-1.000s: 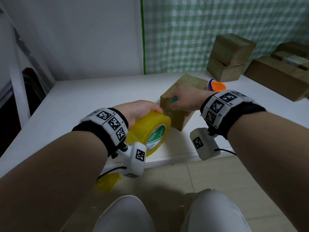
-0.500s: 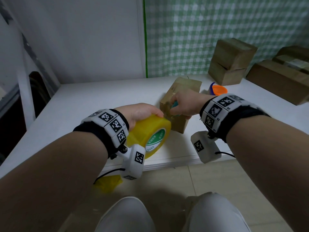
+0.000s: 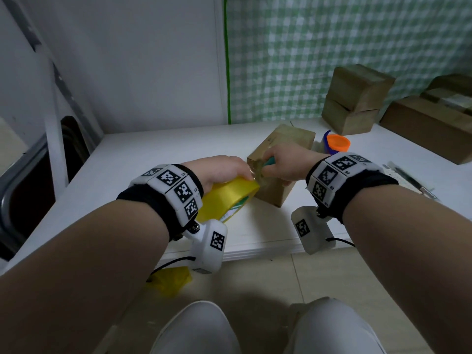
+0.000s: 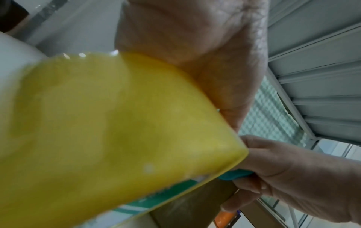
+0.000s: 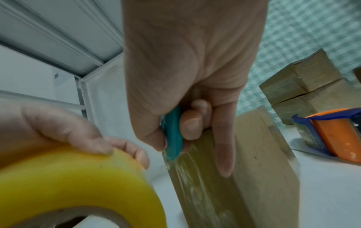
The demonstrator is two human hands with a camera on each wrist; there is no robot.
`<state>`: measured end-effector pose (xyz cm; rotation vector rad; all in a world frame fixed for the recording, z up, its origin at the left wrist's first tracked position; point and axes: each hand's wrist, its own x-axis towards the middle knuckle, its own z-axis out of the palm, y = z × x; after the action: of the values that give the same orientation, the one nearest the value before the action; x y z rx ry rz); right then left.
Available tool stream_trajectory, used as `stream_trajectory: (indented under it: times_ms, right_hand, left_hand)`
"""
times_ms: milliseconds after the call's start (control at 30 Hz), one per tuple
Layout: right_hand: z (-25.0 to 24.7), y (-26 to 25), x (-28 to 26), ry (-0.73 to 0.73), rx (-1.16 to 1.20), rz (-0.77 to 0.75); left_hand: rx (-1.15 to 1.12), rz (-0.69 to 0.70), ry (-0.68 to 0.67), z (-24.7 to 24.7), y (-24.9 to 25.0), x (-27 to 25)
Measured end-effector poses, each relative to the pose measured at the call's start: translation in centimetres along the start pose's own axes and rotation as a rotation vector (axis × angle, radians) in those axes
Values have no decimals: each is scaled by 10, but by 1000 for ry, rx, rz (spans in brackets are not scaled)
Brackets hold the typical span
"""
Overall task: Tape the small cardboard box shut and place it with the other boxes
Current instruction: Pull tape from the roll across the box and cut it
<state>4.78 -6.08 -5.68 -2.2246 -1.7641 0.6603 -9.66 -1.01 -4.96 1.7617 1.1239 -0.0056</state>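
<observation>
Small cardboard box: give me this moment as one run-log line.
left hand: grips yellow tape roll | right hand: holds teal cutter at small cardboard box | stage: cutting tape

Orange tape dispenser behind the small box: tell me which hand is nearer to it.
Right. The right hand holds a teal cutter on the small box, just before the orange tape dispenser; the left hand grips the yellow tape roll farther left.

A white table (image 3: 143, 159) stands in a corner. Behind it on the left is a plain white wall (image 3: 143, 60); on the right hangs a green-and-white checked cloth (image 3: 319, 52) with a green edge. The floor (image 3: 301, 279) is pale beige tile. The light is dim and even.
</observation>
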Motion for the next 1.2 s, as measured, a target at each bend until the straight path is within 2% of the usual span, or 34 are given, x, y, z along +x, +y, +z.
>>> stream_trajectory:
  times_ms: [133,233,500,800,900,967,1067,1133,1200]
  right_hand:
    - [-3,5,-1,-2,206,44]
    - [-4,5,-4,-2,203,20]
    - [5,-2,-2,17,-242,-36]
    - [14,-7,2,17,-519,-83]
    - [13,-6,4,18,-519,-93]
    - [12,-6,3,3,-507,-94]
    - [9,-3,2,-11,-470,-96]
    - [6,-1,1,-2,-355,-93]
    - [3,1,-1,26,-179,-66]
  left_hand:
    - [-92,-15,39,6,-9,-1]
    - [-149,-49,42,8,-10,1]
    - [-207,-144,0,6,-14,3]
    - [-204,-154,-23,4,-16,5]
    - [-183,-146,4,0,-20,4]
    - [-120,-86,55,-2,-22,3]
    - [168,13,184,-7,-24,8]
    - [367,-1,272,-12,-29,12]
    - [511,-26,298,-15,-37,17]
